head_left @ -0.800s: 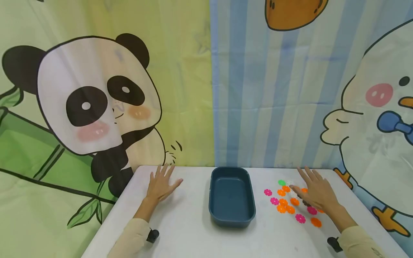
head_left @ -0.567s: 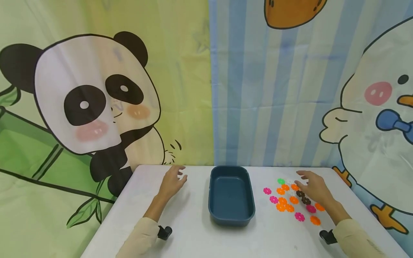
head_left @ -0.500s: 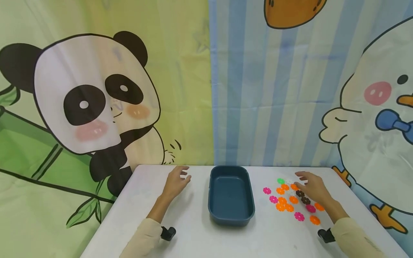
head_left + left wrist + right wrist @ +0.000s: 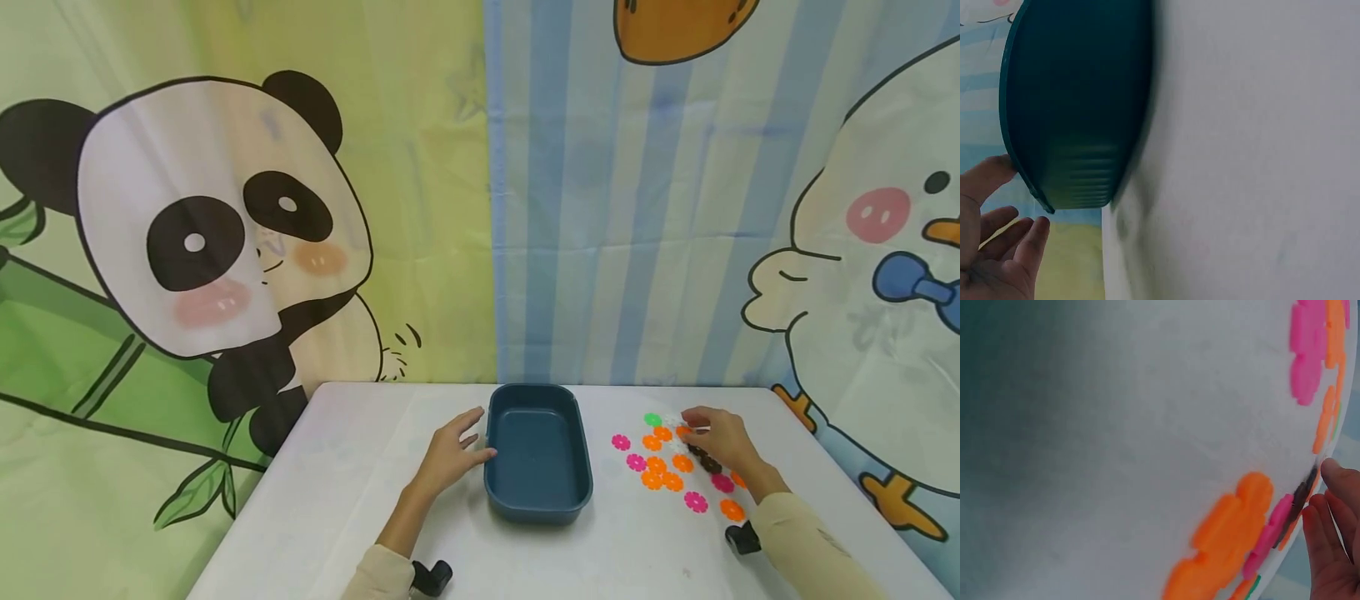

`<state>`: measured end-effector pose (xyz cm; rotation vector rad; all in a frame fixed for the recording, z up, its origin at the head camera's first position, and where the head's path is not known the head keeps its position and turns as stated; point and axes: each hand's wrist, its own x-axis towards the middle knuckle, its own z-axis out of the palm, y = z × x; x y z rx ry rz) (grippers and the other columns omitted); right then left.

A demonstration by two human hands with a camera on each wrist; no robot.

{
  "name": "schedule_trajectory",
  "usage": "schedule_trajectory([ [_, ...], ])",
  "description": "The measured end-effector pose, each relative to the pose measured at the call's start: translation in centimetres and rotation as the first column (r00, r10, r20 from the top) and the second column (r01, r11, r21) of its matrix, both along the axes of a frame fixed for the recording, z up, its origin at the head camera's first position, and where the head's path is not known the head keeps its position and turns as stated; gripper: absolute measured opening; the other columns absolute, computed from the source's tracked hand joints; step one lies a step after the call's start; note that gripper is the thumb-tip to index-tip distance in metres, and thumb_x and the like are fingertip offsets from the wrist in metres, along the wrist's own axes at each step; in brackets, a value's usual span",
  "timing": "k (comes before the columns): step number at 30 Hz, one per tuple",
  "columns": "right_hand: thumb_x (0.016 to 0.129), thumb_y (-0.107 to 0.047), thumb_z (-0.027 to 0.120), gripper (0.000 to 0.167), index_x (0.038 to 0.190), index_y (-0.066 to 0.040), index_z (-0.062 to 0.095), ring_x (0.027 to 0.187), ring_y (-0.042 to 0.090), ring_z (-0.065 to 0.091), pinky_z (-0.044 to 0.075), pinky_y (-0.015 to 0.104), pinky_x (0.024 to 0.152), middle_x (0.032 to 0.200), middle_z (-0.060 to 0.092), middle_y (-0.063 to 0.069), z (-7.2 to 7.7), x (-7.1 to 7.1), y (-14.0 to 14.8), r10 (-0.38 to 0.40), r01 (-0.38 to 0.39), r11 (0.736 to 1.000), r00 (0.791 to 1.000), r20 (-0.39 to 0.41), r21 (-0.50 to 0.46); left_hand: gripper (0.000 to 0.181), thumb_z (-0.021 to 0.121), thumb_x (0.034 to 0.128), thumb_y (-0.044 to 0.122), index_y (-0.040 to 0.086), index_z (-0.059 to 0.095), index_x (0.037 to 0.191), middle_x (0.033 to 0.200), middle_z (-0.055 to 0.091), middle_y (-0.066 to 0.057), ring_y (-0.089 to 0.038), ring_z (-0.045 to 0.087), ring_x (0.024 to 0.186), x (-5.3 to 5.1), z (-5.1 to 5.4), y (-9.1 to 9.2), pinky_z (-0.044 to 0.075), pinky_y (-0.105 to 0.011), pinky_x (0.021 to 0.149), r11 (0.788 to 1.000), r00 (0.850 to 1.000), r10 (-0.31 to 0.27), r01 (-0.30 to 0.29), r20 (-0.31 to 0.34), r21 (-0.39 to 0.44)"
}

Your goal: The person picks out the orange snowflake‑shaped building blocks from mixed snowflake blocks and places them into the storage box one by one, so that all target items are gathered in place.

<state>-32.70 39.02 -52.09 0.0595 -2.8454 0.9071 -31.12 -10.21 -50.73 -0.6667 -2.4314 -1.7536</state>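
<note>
A dark blue rectangular bin [image 4: 538, 508] stands upright on the white table. My left hand [image 4: 447, 454] is at its left side with fingers spread and slightly bent. In the left wrist view, one fingertip of that hand meets or nearly meets the rim of the bin [image 4: 1079, 112]. On the right, my right hand [image 4: 723, 439] reaches down over flower-shaped pieces, its fingertips beside the brown pieces [image 4: 709, 464] and partly covering white ones. Thumb and fingers of the right hand [image 4: 1335, 531] stand apart in the right wrist view; no piece shows between them.
Orange flower pieces [image 4: 654, 480], pink pieces [image 4: 696, 502] and a green piece [image 4: 653, 419] lie scattered right of the bin. Behind the white table [image 4: 315, 467] hangs a curtain [image 4: 420, 208] with a panda print. Black wrist devices [image 4: 432, 577] sit at both cuffs.
From spread flat over the table, my left hand has moved right to the bin's side. My right hand has bent its fingers and lowered among the flower pieces. The bin stays in place.
</note>
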Motion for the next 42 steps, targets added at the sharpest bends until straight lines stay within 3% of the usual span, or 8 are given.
schedule_trajectory([
  [7, 0.086, -0.015, 0.076, 0.045, 0.125, 0.003, 0.062, 0.106, 0.042, 0.06, 0.06, 0.041, 0.081, 0.119, 0.063, 0.024, -0.4, -0.1, 0.4, -0.027, 0.028, 0.999, 0.999, 0.037, -0.039, 0.072, 0.078, 0.0793, -0.001, -0.005, 0.044, 0.142, 0.146, 0.043, -0.021, -0.035, 0.044, 0.132, 0.8, -0.6, 0.8, 0.051, -0.032, 0.097, 0.994, 1.0, -0.016, 0.015, 0.012, 0.111],
  [14, 0.088, -0.017, 0.074, 0.046, 0.128, 0.001, 0.062, 0.108, 0.041, 0.059, 0.06, 0.039, 0.082, 0.121, 0.063, 0.023, -0.5, 0.4, 0.8, -0.031, 0.041, 0.992, 0.996, 0.086, -0.119, 0.066, 0.071, 0.0812, -0.013, -0.011, 0.042, 0.14, 0.144, 0.042, -0.028, -0.041, 0.043, 0.131, 1.4, -0.5, 1.1, 0.048, -0.04, 0.1, 0.981, 0.998, -0.038, 0.028, 0.053, 0.194],
  [20, 0.088, -0.014, 0.073, 0.045, 0.128, 0.003, 0.061, 0.107, 0.04, 0.06, 0.06, 0.041, 0.083, 0.119, 0.064, 0.023, -0.6, 0.5, 0.7, -0.022, 0.027, 0.996, 0.998, 0.053, -0.087, 0.063, 0.068, 0.0821, -0.015, -0.015, 0.041, 0.139, 0.143, 0.04, -0.034, -0.047, 0.039, 0.131, 2.8, 1.5, 1.1, 0.045, -0.047, 0.102, 0.977, 0.996, -0.068, 0.056, 0.054, 0.207],
  [23, 0.088, -0.012, 0.074, 0.045, 0.128, 0.004, 0.061, 0.106, 0.04, 0.061, 0.06, 0.039, 0.083, 0.118, 0.064, 0.023, -0.6, 0.4, 0.4, -0.013, 0.015, 0.998, 0.999, 0.033, -0.059, 0.062, 0.067, 0.0827, -0.015, -0.015, 0.041, 0.139, 0.142, 0.04, -0.034, -0.047, 0.039, 0.131, 3.1, 1.9, 1.1, 0.044, -0.049, 0.102, 0.976, 0.996, -0.07, 0.058, 0.052, 0.211],
  [33, 0.083, -0.005, 0.075, 0.045, 0.125, 0.006, 0.062, 0.096, 0.037, 0.062, 0.062, 0.042, 0.077, 0.115, 0.063, 0.025, -0.8, 0.3, -0.1, 0.009, -0.009, 1.0, 1.0, -0.001, -0.004, 0.059, 0.067, 0.0835, -0.015, -0.016, 0.043, 0.137, 0.14, 0.041, -0.035, -0.047, 0.041, 0.13, 3.3, 1.9, 1.4, 0.044, -0.045, 0.102, 0.98, 0.998, -0.043, 0.035, 0.038, 0.196],
  [42, 0.086, -0.014, 0.075, 0.047, 0.127, 0.004, 0.061, 0.1, 0.04, 0.061, 0.062, 0.041, 0.074, 0.119, 0.063, 0.024, 0.1, -0.1, -0.9, -0.004, 0.003, 1.0, 0.998, -0.066, -0.026, 0.058, 0.066, 0.0837, -0.015, -0.014, 0.044, 0.137, 0.141, 0.041, -0.035, -0.048, 0.04, 0.13, 3.2, 1.8, 1.4, 0.043, -0.048, 0.103, 0.978, 0.997, -0.056, 0.044, 0.053, 0.206],
])
